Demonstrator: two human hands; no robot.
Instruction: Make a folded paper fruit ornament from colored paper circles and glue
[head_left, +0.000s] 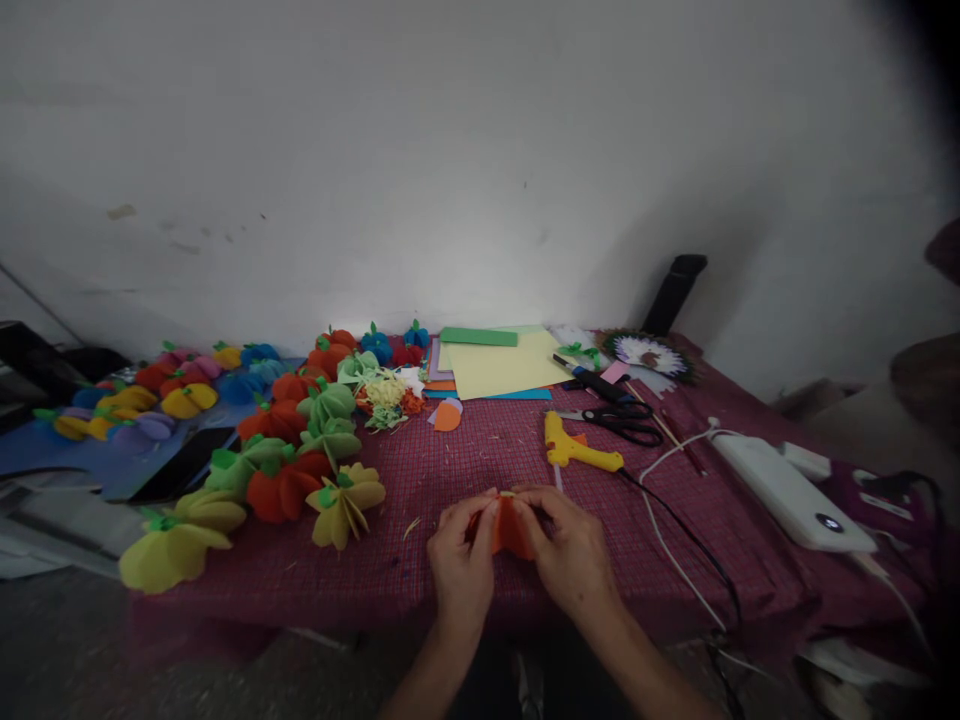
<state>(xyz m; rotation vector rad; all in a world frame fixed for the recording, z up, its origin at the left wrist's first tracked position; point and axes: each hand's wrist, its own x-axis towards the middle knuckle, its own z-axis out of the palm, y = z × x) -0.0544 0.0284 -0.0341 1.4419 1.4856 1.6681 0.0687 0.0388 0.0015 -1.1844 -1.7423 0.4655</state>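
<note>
Between my two hands, near the table's front edge, is an orange folded paper piece. My left hand pinches its left side, thumb and fingertips pressed together. On the other side my right hand grips it in the same way, its thumb on the front face. A small pale bit shows at the top between the fingertips; I cannot make out what it is. Just beyond my right hand lies a yellow glue gun. To the left of my hands stands a yellow paper pumpkin with a green top.
Several paper pumpkins in orange, green and other colours crowd the left. Coloured paper sheets lie at the back. Scissors, a cutter knife, a white power bank and cables are on the right.
</note>
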